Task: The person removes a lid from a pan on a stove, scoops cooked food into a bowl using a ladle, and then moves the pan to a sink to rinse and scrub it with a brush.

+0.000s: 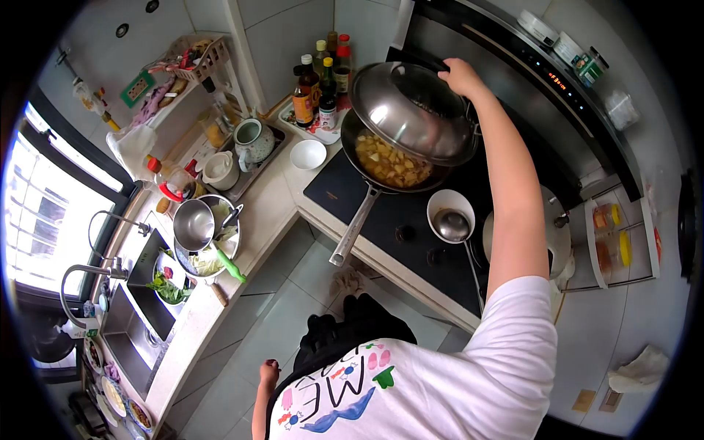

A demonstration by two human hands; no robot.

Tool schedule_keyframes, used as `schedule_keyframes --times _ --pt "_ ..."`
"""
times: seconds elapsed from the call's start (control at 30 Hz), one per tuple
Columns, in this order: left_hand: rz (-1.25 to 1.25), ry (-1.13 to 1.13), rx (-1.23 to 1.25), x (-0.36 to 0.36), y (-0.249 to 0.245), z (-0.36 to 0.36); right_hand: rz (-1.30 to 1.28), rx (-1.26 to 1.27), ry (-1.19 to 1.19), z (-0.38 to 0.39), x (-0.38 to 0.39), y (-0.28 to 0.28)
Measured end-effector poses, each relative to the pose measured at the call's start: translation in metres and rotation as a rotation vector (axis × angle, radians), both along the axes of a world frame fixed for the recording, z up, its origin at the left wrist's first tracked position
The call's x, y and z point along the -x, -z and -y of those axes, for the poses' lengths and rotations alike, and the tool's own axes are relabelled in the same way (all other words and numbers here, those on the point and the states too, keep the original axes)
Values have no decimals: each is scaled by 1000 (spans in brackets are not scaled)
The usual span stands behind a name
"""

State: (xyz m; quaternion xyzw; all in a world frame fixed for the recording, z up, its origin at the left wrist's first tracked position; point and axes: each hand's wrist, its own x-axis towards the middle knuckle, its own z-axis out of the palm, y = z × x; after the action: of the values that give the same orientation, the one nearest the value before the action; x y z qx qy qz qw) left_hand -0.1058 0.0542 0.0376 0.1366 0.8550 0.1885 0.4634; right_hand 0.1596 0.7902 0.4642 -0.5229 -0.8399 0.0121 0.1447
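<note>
My right hand (460, 77) grips the shiny metal pan lid (411, 121) at its far right side. The lid is tilted over the frying pan (374, 188) and covers part of it. Chunks of yellowish food in brown liquid (389, 163) show in the uncovered part. The pan's long handle points towards me. Right of the pan, a white bowl (442, 205) on the black cooktop (396, 246) holds a metal ladle (451, 225). My left hand (270, 372) hangs low at my side, fingers curled, with nothing visible in it.
Sauce bottles (303, 106) crowd a tray in the back corner, with a small white bowl (308, 154) nearby. Along the left counter stand a metal bowl (194, 225), a green-handled knife (229, 264), leafy greens (167, 288) and the sink (132, 337). The range hood (513, 62) overhangs the stove.
</note>
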Motion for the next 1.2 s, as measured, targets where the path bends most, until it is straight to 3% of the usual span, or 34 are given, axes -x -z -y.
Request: schedule_keyframes --times 0.7,0.87,1.1,1.17,1.2 --pt "-6 20 -24 -2 -9 14 29 3 -26 28 16 51" --pt "-28 9 -4 3 -3 20 -3 -12 2 44 17 26" --pt "-73 338 34 37 47 32 -108 -98 37 88 -39 -49" --pt "-75 381 10 45 46 22 -178 -227 56 114 -69 -72" --pt "-87 417 -21 48 33 12 -193 -408 89 118 -91 -75"
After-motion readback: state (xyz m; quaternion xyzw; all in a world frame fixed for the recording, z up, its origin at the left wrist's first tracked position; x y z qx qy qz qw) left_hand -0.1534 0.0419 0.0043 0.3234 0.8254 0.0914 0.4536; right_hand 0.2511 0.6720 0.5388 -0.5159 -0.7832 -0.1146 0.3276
